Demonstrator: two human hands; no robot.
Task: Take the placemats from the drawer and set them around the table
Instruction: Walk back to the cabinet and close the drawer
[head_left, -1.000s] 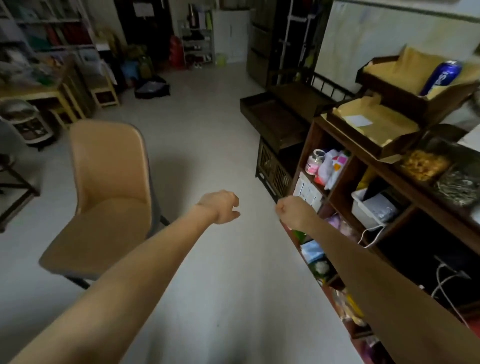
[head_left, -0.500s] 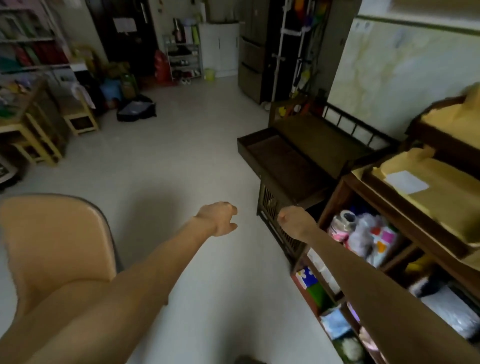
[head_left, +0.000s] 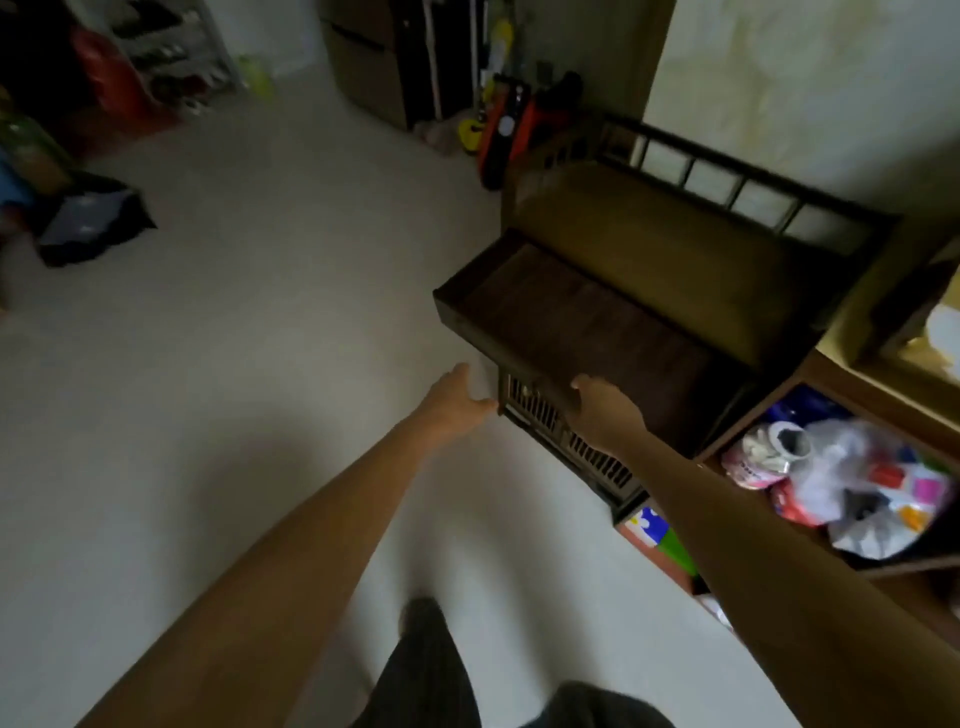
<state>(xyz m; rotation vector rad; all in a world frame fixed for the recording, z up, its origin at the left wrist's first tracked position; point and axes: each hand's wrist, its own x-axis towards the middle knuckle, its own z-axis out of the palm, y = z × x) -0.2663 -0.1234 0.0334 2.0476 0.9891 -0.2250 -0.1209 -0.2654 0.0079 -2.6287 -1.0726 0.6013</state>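
A dark wooden drawer (head_left: 566, 312) stands pulled out of a low cabinet at the right. Its inside looks dark and flat, and I cannot make out any placemats in it. My right hand (head_left: 608, 405) is at the drawer's front edge with the thumb by the rim; its fingers are hidden behind the hand. My left hand (head_left: 457, 397) reaches just left of the cabinet's slatted front (head_left: 550, 415), below the drawer's corner, with relaxed fingers that hold nothing.
A wooden shelf unit (head_left: 831, 395) at the right holds plastic bags (head_left: 852, 483) and packets. A dark bag (head_left: 88, 223) lies on the pale floor at far left. Bottles and tools (head_left: 504, 130) lean by the cabinet's far end. My leg (head_left: 426, 670) shows at the bottom.
I have walked closer and my view has tipped down onto the drawer. Both fists have stretched forward; the left has uncurled and the right now reaches the drawer's front. The chair has left view.
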